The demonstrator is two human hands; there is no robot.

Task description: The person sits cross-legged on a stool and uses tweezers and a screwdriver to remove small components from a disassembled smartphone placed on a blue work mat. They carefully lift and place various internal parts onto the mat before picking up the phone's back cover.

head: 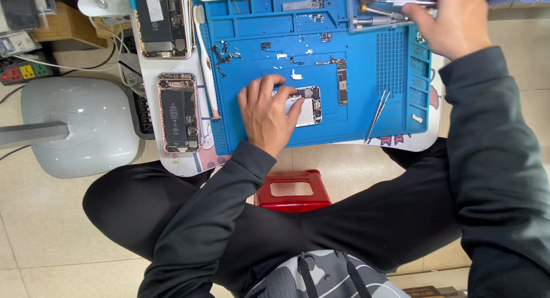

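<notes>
Phone chassis point(306, 106), light, thin, stiff yet fragile, lay on the blue mat point(366, 75), best gripped by its edges, pinned under the left hand point(266, 112) while the right hand point(450, 17) closed around a screwdriver point(395, 1).

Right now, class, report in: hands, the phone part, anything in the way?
Left hand pressing down on opened phone part on blue mat. Right hand at tool tray, grip on a tool. Tweezers lie beside; nothing blocking.

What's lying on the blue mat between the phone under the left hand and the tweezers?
In the head view, a narrow dark circuit board lies upright on the blue mat, between the phone under the left hand and the tweezers.
</notes>
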